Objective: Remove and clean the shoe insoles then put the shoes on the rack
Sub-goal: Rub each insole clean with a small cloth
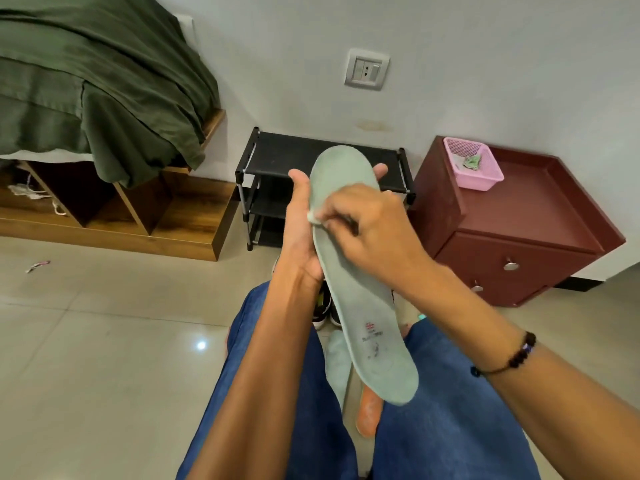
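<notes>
While second insole [337,365] lies set aside between knees, left hand [304,216] props pale green insole [360,271] upright from behind, fingers wrapping edges, steadying it. Right hand [367,220] fingers pinch small white wipe [314,216], rubbing face. Shoes [323,306] on floor below; black rack [322,157] beyond, bare, by wall.

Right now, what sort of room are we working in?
Most likely a bedroom: a bed draped in a green sheet, a maroon bedside cabinet, and a small black shoe rack against the wall.

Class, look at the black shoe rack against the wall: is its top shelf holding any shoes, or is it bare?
Bare where visible: the shoe rack's top shelf shows only black surface; the raised insole hides its middle.
</notes>
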Demonstrator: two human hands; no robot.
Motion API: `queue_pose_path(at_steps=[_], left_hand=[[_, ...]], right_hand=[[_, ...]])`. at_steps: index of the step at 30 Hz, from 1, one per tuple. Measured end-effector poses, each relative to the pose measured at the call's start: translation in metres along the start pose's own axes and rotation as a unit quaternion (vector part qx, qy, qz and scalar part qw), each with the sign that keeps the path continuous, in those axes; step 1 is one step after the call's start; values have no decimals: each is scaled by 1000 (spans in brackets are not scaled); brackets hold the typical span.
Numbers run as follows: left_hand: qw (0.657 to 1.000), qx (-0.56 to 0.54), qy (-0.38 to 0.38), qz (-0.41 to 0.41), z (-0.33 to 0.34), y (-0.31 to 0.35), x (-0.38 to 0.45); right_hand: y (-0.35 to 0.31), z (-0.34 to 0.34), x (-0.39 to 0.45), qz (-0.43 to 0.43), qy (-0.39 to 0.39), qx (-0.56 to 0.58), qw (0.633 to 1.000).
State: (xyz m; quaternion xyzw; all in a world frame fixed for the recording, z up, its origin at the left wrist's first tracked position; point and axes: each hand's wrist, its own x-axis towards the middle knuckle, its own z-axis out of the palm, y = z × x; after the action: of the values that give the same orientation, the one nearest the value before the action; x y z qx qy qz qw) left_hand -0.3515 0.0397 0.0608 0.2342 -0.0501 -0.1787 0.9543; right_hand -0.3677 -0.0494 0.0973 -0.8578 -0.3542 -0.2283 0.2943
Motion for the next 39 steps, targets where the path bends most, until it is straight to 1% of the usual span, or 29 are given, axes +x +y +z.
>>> queue_pose_path(at_steps=[1, 3, 5, 6, 7, 8, 10, 11, 13, 15, 18, 21, 23, 25, 27, 29, 35, 36, 39], left_hand=[[1000, 6, -8, -1, -3, 0, -1], [1000, 11, -13, -10, -2, -3, -3], [999, 11, -19, -29, 2, -7, -3], [999, 7, -17, -30, 6, -8, -1], [1000, -3, -11, -24, 8, -9, 0], [1000, -17, -6, -13, 9, -9, 2], [1000, -30, -9, 6, 7, -8, 6], [999, -27, -16, 7, 6, -8, 6], [999, -28, -38, -4, 7, -9, 3], [999, -37, -32, -12, 8, -8, 0], [999, -33, 10, 4, 5, -3, -3], [999, 11, 42, -1, 7, 4, -5], [996, 63, 56, -19, 7, 7, -4], [992, 95, 64, -46, 5, 9, -3], [990, 104, 59, -73, 2, 10, -4], [991, 91, 48, -80, 0, 8, -5], [1000, 10, -26, -14, 0, 5, -10], [1000, -4, -26, -5, 0, 4, -10], [999, -9, 14, 40, 2, 1, -8]], right_hand=[[-2, 1, -10, -19, -13, 5, 1000], [-2, 0, -24, -53, -40, -28, 997], [2, -9, -26, -37, -51, -71, 995], [4, -14, -25, -9, -52, -62, 997], [5, -19, -24, 29, -52, -25, 998], [6, -23, -22, 77, -45, 37, 995], [8, -25, -18, 174, 5, 151, 973], [7, -22, -17, 203, 38, 173, 963], [4, -13, -14, 224, 95, 173, 954], [1, -2, -11, 219, 149, 149, 953], [1, 13, -4, 197, 235, 104, 946], [7, 24, 2, 182, 281, 59, 940], [17, 26, 5, 182, 286, 22, 940], [27, 23, 5, 155, 272, -24, 949], [31, 20, 3, 120, 254, -75, 957], [34, 16, 3, 98, 248, -108, 958], [33, 10, 14, 63, 246, -160, 954], [32, 9, 16, 62, 249, -153, 954], [28, 1, 27, 62, 261, -99, 958]])
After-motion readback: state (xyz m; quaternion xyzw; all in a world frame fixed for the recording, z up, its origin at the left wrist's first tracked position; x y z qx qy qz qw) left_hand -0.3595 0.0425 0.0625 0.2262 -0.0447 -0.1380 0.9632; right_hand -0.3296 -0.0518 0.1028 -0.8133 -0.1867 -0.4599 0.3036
